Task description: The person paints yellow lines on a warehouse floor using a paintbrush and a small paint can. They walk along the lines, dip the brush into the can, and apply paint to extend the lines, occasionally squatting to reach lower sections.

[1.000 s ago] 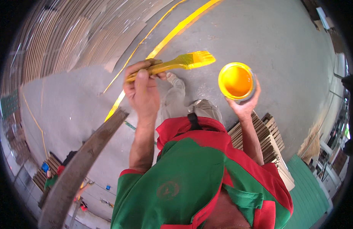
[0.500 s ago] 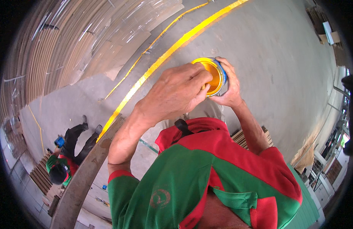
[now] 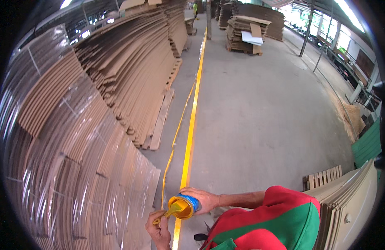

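Yellow paint can [image 3: 183, 207], gripped by right hand [image 3: 206, 199], now takes the brush [image 3: 169, 213] left hand [image 3: 158, 229] clasps, reloading beside the floor line [image 3: 191, 125]

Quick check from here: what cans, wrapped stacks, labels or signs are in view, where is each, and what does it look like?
Paint can: bottom centre, held in the right hand; round, blue side, yellow paint inside.
Wrapped cardboard stack: left foreground; brown sheets under clear film.
Cardboard stack: far centre; brown, white sheet on top.
Brush: in the left hand, yellow bristles dipped in the can.
Signs, screens: none visible.
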`<action>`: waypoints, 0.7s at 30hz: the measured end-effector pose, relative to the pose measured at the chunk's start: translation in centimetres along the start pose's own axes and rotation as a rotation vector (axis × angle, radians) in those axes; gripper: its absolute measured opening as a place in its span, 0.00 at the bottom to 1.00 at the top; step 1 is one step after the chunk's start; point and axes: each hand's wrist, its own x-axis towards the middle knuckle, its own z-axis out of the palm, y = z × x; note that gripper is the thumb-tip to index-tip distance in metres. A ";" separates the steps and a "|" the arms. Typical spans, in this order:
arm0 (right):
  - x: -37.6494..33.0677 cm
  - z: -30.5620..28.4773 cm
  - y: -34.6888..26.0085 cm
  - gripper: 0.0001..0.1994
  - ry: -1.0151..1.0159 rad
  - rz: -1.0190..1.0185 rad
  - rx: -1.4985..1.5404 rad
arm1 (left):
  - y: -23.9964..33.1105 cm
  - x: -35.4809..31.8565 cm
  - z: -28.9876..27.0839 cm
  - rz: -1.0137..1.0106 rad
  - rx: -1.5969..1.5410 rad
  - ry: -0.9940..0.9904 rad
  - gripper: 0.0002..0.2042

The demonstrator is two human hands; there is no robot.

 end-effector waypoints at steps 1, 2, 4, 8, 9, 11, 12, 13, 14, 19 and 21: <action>0.3 -0.9 0.2 0.49 0.026 0.004 -0.027 | -0.2 1.0 0.5 0.029 -0.014 0.007 0.10; 0.5 -1.6 0.4 0.49 0.038 0.018 -0.046 | -0.3 1.8 1.0 0.039 -0.034 0.014 0.09; 0.5 -2.7 0.9 0.49 0.074 0.043 -0.062 | -0.8 2.8 1.7 0.078 -0.071 0.049 0.07; 0.0 -3.7 1.8 0.49 0.158 0.080 -0.157 | -1.8 3.7 2.4 0.054 -0.121 0.107 0.11; -0.2 -3.8 1.8 0.50 0.176 0.089 -0.165 | -2.0 3.8 2.4 0.072 -0.118 0.104 0.12; -0.5 -3.7 1.5 0.50 0.207 0.114 -0.178 | -2.3 3.8 2.4 0.094 -0.125 0.105 0.13; -0.6 -3.6 1.3 0.51 0.224 0.108 -0.179 | -2.4 3.7 2.4 0.098 -0.136 0.104 0.13; -0.6 -3.4 1.0 0.51 0.239 0.108 -0.179 | -2.4 3.6 2.3 0.102 -0.147 0.103 0.13; -0.7 -3.1 0.8 0.52 0.251 0.104 -0.175 | -2.5 3.4 2.1 0.106 -0.151 0.102 0.13; -1.1 -0.9 0.2 0.53 0.244 0.115 -0.193 | -2.6 1.6 0.5 0.103 -0.172 0.156 0.13; -1.1 0.2 -0.1 0.53 0.233 0.126 -0.191 | -2.6 0.7 -0.4 0.102 -0.203 0.194 0.12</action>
